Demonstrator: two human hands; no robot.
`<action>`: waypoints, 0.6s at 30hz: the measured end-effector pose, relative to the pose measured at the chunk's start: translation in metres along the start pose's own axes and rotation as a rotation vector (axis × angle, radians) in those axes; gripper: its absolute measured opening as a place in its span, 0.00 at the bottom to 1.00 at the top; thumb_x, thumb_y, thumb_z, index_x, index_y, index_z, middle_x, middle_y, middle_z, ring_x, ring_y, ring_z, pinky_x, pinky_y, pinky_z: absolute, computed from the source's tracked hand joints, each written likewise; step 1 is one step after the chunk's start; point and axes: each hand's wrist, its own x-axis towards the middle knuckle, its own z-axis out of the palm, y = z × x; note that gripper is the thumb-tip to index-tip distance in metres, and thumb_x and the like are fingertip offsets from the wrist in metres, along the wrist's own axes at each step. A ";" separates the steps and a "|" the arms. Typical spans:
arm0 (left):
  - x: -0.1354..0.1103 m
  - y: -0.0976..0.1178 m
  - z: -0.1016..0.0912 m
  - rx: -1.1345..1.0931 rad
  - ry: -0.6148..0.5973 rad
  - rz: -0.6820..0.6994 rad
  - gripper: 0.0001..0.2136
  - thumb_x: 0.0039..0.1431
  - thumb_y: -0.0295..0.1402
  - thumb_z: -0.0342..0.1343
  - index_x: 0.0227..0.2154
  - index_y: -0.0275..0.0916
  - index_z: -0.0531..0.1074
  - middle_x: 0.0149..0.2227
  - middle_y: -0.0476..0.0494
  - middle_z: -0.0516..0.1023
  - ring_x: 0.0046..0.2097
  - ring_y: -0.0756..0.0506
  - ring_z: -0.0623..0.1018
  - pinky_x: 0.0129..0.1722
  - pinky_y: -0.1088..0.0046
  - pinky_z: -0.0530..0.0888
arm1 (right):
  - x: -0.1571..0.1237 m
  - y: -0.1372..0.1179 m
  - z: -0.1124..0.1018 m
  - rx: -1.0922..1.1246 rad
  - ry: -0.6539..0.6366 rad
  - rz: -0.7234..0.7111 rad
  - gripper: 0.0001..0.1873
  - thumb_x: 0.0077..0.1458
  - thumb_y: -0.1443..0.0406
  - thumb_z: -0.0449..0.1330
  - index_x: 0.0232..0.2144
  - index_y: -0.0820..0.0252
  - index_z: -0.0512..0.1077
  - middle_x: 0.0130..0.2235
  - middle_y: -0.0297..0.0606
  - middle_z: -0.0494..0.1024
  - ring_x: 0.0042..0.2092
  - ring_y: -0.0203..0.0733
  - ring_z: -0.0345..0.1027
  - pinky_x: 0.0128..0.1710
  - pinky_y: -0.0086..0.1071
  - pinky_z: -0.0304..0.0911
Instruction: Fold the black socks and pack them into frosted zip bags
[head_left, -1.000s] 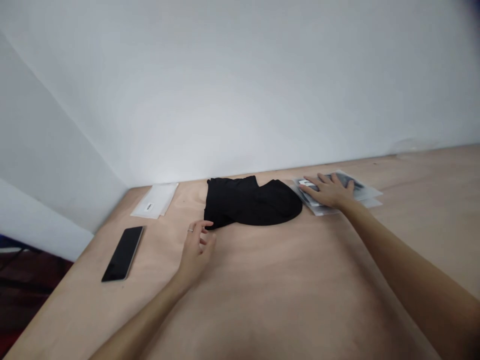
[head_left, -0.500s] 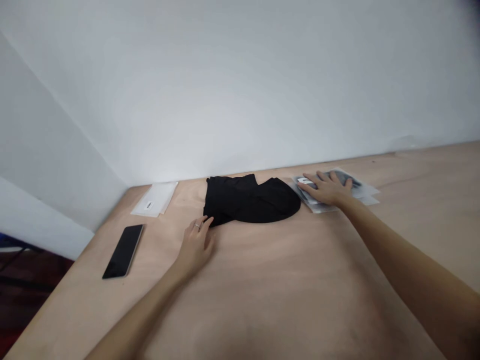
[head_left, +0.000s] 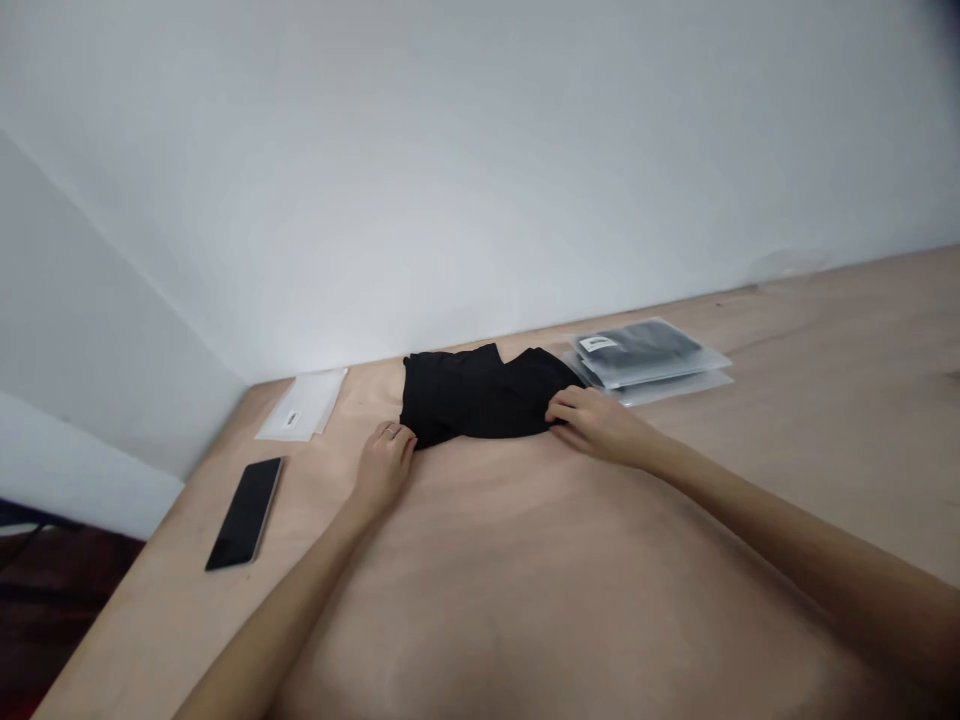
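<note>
A folded black cloth garment (head_left: 480, 397) lies on the plywood table (head_left: 832, 350), near the back wall. My left hand (head_left: 384, 465) is at its near left corner, with the fingertips curled onto the cloth. At the garment's right end, my right hand (head_left: 596, 422) pinches the near edge between fingers and thumb. Just behind that hand is a stack of clear plastic bags (head_left: 637, 355) holding dark folded items, with a white label on top. Neither hand touches the bags.
A black smartphone (head_left: 244, 513) lies face up near the table's left edge. Behind it is a flat white translucent packet (head_left: 300, 405) with a small label. White walls meet at the table's back left corner. Beyond the left edge, a dark floor shows.
My right hand has left the plastic bags and moved left onto the garment's right end. My left hand has closed in on the garment's near left corner. The bags now show uncovered.
</note>
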 end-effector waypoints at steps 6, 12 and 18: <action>-0.016 0.005 -0.040 -0.079 0.062 -0.004 0.10 0.71 0.28 0.43 0.42 0.39 0.70 0.46 0.36 0.78 0.49 0.39 0.78 0.46 0.62 0.77 | -0.012 -0.009 -0.033 0.017 0.092 -0.038 0.16 0.68 0.62 0.50 0.38 0.57 0.77 0.37 0.47 0.80 0.40 0.52 0.75 0.40 0.43 0.68; -0.075 0.046 -0.132 -0.173 -0.145 0.083 0.10 0.73 0.30 0.43 0.38 0.42 0.70 0.41 0.41 0.78 0.47 0.42 0.80 0.46 0.67 0.78 | -0.058 -0.090 -0.080 0.174 0.022 -0.147 0.16 0.70 0.63 0.51 0.40 0.52 0.80 0.36 0.40 0.81 0.36 0.44 0.76 0.34 0.35 0.69; -0.160 0.072 -0.159 -0.104 -0.314 0.098 0.12 0.68 0.27 0.48 0.48 0.44 0.73 0.46 0.43 0.82 0.49 0.43 0.82 0.46 0.73 0.81 | -0.134 -0.151 -0.071 0.406 -0.178 -0.040 0.14 0.63 0.58 0.61 0.49 0.41 0.80 0.42 0.33 0.84 0.41 0.46 0.80 0.40 0.36 0.76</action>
